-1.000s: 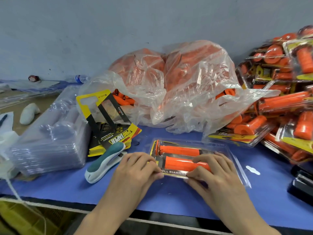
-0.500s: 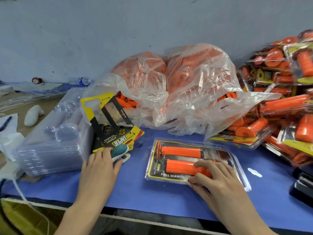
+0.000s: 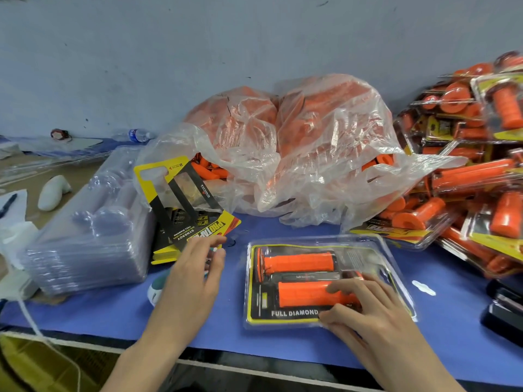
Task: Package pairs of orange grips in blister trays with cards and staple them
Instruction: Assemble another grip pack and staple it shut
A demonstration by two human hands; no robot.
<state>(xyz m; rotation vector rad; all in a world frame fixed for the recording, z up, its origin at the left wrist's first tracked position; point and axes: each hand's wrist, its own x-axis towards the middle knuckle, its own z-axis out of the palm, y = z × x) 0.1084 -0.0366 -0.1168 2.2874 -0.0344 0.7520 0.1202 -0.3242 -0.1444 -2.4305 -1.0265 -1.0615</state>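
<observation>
Fingers [image 3: 343, 287] of the right hand [image 3: 376, 321] press spread on the tray [image 3: 392, 251]; the left hand [image 3: 192, 281] has left it, fingers loose over the stapler [image 3: 154, 291]: stapling likely next

Blue table [image 3: 113, 309] with blister tray [image 3: 377, 246], cards [image 3: 181, 205], bag [image 3: 311, 154]

Left hand [image 3: 189, 284] forward, right hand [image 3: 368, 315] flat.

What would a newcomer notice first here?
The orange: a big clear plastic bag stuffed with orange grips sits at centre back, and a heap of finished packs crowds the right edge. In front, on the blue table, one blister tray holds two grips over a yellow-and-black card.
</observation>
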